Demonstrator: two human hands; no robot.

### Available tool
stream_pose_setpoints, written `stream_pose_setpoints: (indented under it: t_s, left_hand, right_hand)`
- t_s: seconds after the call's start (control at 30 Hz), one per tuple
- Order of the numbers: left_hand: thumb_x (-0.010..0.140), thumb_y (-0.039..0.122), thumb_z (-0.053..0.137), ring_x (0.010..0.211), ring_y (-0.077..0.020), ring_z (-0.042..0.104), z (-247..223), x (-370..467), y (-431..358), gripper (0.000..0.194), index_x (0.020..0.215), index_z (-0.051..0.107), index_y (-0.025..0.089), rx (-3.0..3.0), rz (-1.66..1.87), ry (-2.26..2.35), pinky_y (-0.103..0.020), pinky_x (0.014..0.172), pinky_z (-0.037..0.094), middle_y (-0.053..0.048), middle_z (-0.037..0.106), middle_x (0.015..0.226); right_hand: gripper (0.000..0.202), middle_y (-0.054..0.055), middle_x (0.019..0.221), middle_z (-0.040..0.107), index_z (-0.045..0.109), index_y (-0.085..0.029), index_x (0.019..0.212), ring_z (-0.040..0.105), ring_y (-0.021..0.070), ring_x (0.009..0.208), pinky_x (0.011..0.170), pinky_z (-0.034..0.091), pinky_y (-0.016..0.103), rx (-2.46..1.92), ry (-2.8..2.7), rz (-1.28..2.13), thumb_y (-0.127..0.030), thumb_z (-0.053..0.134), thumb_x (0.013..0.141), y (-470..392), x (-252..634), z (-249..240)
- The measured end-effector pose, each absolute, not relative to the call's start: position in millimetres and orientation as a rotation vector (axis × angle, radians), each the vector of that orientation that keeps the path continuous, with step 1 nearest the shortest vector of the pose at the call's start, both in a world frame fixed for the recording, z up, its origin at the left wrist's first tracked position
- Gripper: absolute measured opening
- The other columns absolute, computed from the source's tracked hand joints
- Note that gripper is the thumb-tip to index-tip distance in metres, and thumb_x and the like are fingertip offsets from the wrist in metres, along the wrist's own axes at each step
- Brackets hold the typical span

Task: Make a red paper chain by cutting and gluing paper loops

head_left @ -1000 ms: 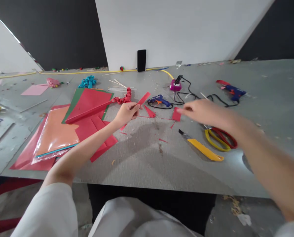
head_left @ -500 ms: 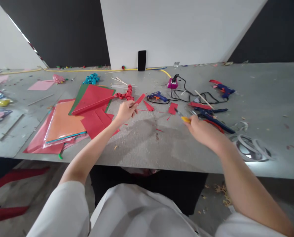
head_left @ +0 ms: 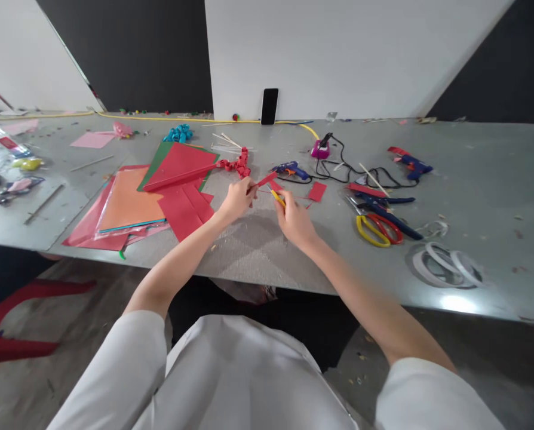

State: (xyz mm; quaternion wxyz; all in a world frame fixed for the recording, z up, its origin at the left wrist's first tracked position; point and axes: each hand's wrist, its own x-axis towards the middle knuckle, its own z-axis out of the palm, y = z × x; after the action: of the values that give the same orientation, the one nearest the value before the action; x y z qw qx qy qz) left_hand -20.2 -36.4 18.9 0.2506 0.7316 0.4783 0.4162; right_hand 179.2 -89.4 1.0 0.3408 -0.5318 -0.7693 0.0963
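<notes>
My left hand [head_left: 239, 198] is closed, pinching a narrow red paper strip [head_left: 267, 178] that points up to the right. Close by on the right, my right hand [head_left: 294, 220] grips a yellow craft knife [head_left: 278, 197], its thin tip near the strip's lower edge. Below the strip a red paper scrap [head_left: 275, 186] lies partly hidden by the knife and fingers. Another small red paper piece [head_left: 317, 192] rests farther right. Left of my hands are red paper sheets [head_left: 184, 210] and a red folded-paper chain [head_left: 236, 163].
Behind my hands lie a blue glue gun [head_left: 290, 169] and a purple power adapter [head_left: 321, 149] with black cords. Scissors [head_left: 373, 232], blue-handled pliers [head_left: 395, 216] and white tape rolls [head_left: 446, 266] sit to the right. A phone [head_left: 269, 106] leans on the wall.
My right hand has moved left with the knife from beside the scissors to the paper strip. My left hand still pinches the strip. The scissors' yellow handle is now uncovered.
</notes>
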Motion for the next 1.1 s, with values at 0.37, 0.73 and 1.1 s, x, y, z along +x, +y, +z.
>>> stream_pose_setpoints:
  t_s: [0.37,0.73,1.1]
  left_hand:
    - [0.095,0.011,0.058,0.057,-0.0116,0.066,17.6,-21.7,-32.9,0.018,0.085,0.072,0.016,2.096,1.312,1.396,-0.024,0.066,0.047,-0.001,0.069,0.066]
    - [0.096,0.012,0.059,0.072,-0.0152,0.068,17.3,-26.5,-33.0,0.020,0.091,0.077,0.017,2.120,1.315,1.435,-0.026,0.077,0.050,-0.005,0.075,0.078]
    - [0.099,0.016,0.055,0.095,-0.0243,0.063,17.9,-29.5,-29.3,0.026,0.078,0.069,0.021,2.410,1.243,1.396,-0.039,0.092,0.052,-0.011,0.071,0.088]
  right_hand:
    - [0.041,0.022,0.116,0.076,0.053,-0.018,0.138,0.075,0.0327,0.093,0.074,0.051,0.038,-1.320,-2.019,0.321,-0.040,0.036,0.108,-86.0,174.2,-6.3]
    - [0.042,0.020,0.111,0.077,0.055,-0.018,0.138,0.075,0.0318,0.089,0.074,0.052,0.039,-1.347,-2.018,0.284,-0.040,0.036,0.109,-86.3,172.3,-9.3]
    - [0.052,0.023,0.121,0.076,0.060,-0.013,0.145,0.076,0.0327,0.102,0.084,0.056,0.042,-1.386,-2.049,0.166,-0.038,0.030,0.111,-88.7,167.6,-9.8]
